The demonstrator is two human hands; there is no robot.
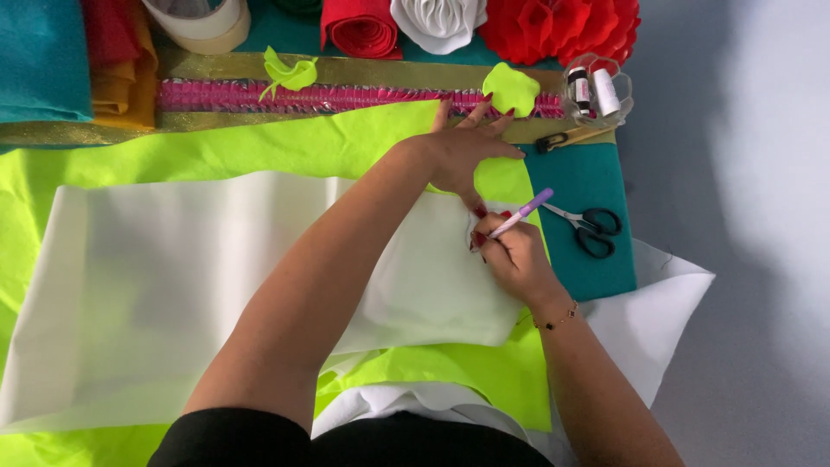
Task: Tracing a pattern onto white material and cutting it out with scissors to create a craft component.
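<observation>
Left arm is reaching forward across the body, left hand (462, 151) lying flat, fingers spread; right hand (514, 255) is curling in a pinch grip, wrist bent inward

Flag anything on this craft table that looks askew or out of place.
Nothing damaged or spilled. Only the white fabric sheet lies slightly skewed over the neon green felt, with its right end rumpled below the right hand.

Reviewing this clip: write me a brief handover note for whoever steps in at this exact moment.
Left hand: flat, pressing the neon green felt near its top edge.
Right hand: grip closed on a purple marker, tip down at the edge of the white sheet.
Black scissors lie on the teal felt, right of the hands.
A cut green felt shape lies on the pink trim.
No drawn line is visible.
</observation>
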